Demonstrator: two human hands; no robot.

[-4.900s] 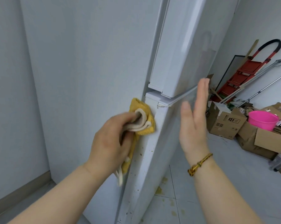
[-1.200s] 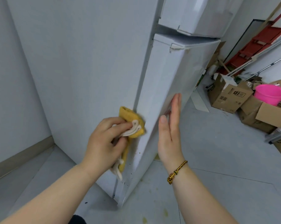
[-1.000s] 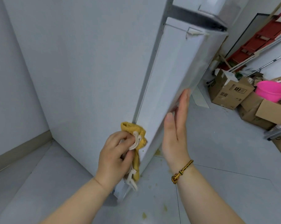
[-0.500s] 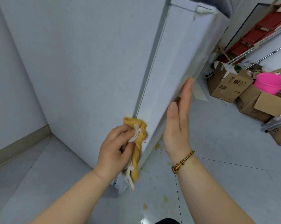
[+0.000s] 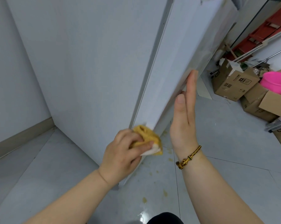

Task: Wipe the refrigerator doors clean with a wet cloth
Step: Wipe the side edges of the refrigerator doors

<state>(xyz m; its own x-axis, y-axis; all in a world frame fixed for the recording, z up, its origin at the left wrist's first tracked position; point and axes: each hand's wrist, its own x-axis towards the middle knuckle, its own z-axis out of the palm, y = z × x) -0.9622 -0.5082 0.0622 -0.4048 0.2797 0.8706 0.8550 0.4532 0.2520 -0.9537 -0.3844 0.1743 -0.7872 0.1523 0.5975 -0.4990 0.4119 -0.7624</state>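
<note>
The white refrigerator stands in front of me, its side panel (image 5: 91, 62) to the left and the narrow hinge-side edge of its lower door (image 5: 173, 67) rising through the middle. My left hand (image 5: 122, 156) is closed around a bunched yellow cloth (image 5: 148, 137) with a white underside and presses it against the low part of that door edge. My right hand (image 5: 184, 117) is flat with straight fingers, its fingertips resting against the door's front near the edge. A braided bracelet sits on that wrist.
Yellowish stains (image 5: 166, 151) dot the grey floor tiles below the door. Cardboard boxes (image 5: 233, 83), a pink basin (image 5: 276, 84), a red step ladder (image 5: 265, 31) and metal poles crowd the right side. A grey wall with a skirting board (image 5: 21, 137) closes the left.
My left hand has slid the cloth down the door edge from near the top of the lower door to its low part. My right hand followed downward, still flat against the door.
</note>
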